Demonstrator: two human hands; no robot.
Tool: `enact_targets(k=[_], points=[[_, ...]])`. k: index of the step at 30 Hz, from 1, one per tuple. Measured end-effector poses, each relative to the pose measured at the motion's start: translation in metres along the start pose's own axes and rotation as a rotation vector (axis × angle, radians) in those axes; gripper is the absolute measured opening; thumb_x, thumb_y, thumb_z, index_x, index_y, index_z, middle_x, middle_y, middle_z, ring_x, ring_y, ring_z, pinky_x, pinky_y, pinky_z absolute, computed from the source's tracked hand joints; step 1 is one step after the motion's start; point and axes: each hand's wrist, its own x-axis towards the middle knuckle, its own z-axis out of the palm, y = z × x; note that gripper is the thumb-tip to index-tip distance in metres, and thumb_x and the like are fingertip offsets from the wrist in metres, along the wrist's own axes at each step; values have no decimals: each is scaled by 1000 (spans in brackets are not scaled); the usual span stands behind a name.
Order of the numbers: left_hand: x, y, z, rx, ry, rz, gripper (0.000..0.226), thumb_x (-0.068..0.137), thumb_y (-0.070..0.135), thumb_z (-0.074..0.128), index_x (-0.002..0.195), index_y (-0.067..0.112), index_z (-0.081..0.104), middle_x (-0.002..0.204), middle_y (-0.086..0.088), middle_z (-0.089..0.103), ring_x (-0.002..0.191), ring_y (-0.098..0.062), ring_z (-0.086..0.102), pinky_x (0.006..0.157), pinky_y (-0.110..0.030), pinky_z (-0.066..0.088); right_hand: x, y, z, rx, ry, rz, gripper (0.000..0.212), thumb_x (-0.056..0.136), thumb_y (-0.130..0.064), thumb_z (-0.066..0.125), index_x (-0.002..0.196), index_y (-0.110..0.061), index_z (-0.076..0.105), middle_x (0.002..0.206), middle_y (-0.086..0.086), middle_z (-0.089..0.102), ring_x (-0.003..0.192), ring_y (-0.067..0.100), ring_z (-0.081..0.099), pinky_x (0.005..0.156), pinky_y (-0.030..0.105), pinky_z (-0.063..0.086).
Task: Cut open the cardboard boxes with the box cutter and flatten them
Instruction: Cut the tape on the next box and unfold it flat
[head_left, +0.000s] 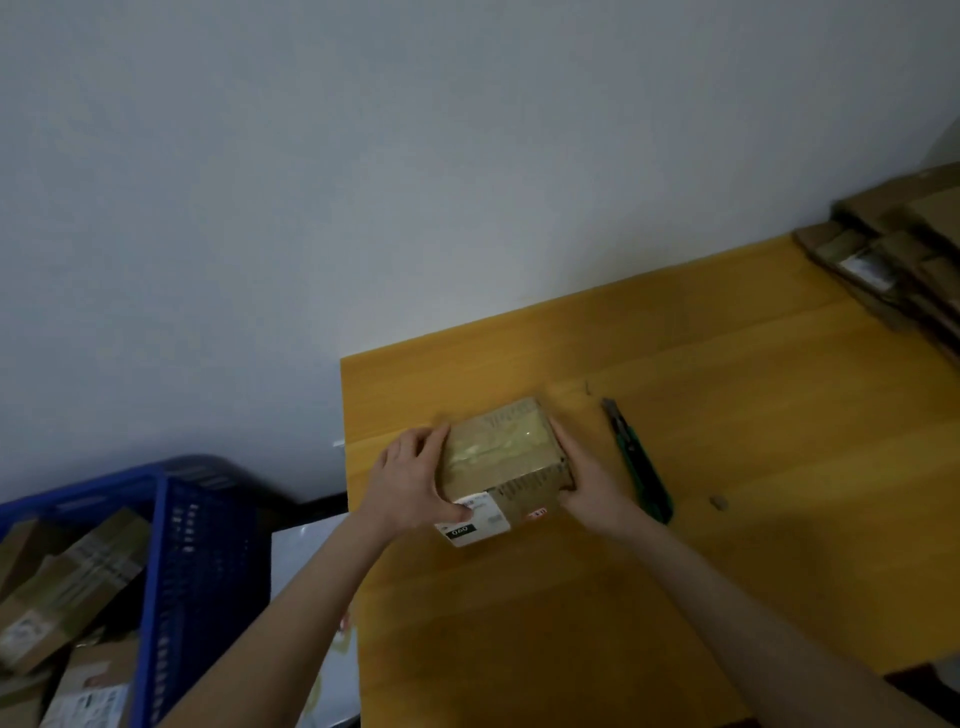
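Blue crate (176, 545) near left holds more taped boxes (67, 587); on the yellow table (727, 545) the left hand (410, 478) and right hand (587, 480) each curl round one side of a small sealed cardboard box (501, 452), left thumb on its label (478, 519), so this looks like positioning before the cut. Box cutter (636, 460) lies untouched just right of the box; next the right hand likely must let go and grab it while the left steadies. Flattened cardboard (893, 260) is stacked far right.

Left hand (410, 480) gripping box (501, 452), right hand (592, 486) gripping opposite side
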Motion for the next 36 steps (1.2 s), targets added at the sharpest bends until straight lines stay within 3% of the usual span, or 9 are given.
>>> enact_targets(k=[4, 7, 12, 15, 18, 22, 25, 31, 36], points=[[0, 17, 10, 147, 97, 90, 116, 66, 64, 71, 154, 23, 8, 151, -4, 23, 140, -26, 24, 117, -40, 20, -1, 29, -20, -521, 237, 195, 55, 93, -2, 51, 140, -29, 44, 148, -3, 33, 128, 20, 41, 97, 32, 46], [-3, 19, 14, 192, 145, 103, 114, 67, 62, 73, 154, 21, 10, 151, -6, 25, 138, -26, 27, 116, -39, 23, 5, 45, -38, -691, 428, 374, 45, 95, -29, 56, 138, -26, 41, 138, 3, 40, 120, 23, 45, 93, 33, 44], [-9, 21, 20, 244, 130, 66, 116, 69, 62, 71, 154, 21, 3, 152, -6, 18, 142, -26, 19, 119, -46, 10, 19, 61, -44, -763, 349, 540, 50, 95, -30, 54, 137, -12, 34, 135, 13, 43, 120, 29, 44, 90, 37, 44], [-11, 29, 16, 244, 71, 20, 118, 73, 61, 69, 154, 19, -6, 157, -9, 5, 147, -28, 3, 119, -49, 2, 18, 58, -44, -739, 281, 603, 43, 92, -36, 58, 124, -13, 42, 112, 8, 55, 97, 24, 58, 65, 32, 48], [-9, 45, 13, 233, 67, 47, 119, 75, 66, 64, 154, 15, -10, 161, -8, -6, 149, -27, -8, 119, -50, -1, 11, 53, -39, -489, 190, 539, 31, 91, -34, 59, 108, -9, 53, 91, 5, 56, 79, 20, 57, 51, 24, 42], [1, 63, 13, 207, 45, 60, 118, 76, 63, 66, 154, 13, -7, 161, -5, 3, 149, -23, 0, 119, -48, 4, -3, 30, -33, -207, 210, 295, 28, 95, -22, 55, 119, -8, 50, 105, 9, 57, 88, 20, 54, 60, 24, 41], [3, 61, 7, 233, 61, 44, 116, 73, 57, 71, 154, 15, 1, 157, -4, 15, 145, -24, 13, 119, -46, 11, -18, 11, -32, -202, 173, 203, 46, 99, -32, 46, 139, -13, 35, 112, 7, 57, 94, 21, 57, 71, 30, 43], [8, 35, -1, 234, 68, 13, 112, 73, 52, 74, 154, 18, 4, 157, -3, 17, 144, -25, 17, 118, -41, 17, -47, 1, -19, -401, 69, 114, 59, 100, -30, 40, 151, -39, 12, 105, 4, 56, 83, 18, 52, 61, 30, 44], [12, 29, 1, 231, 76, 28, 112, 73, 52, 74, 154, 19, 5, 156, -3, 18, 143, -25, 19, 118, -42, 19, -43, -12, -14, -434, 108, 127, 62, 98, -30, 42, 151, -41, 12, 100, 8, 56, 70, 17, 53, 51, 25, 39]])
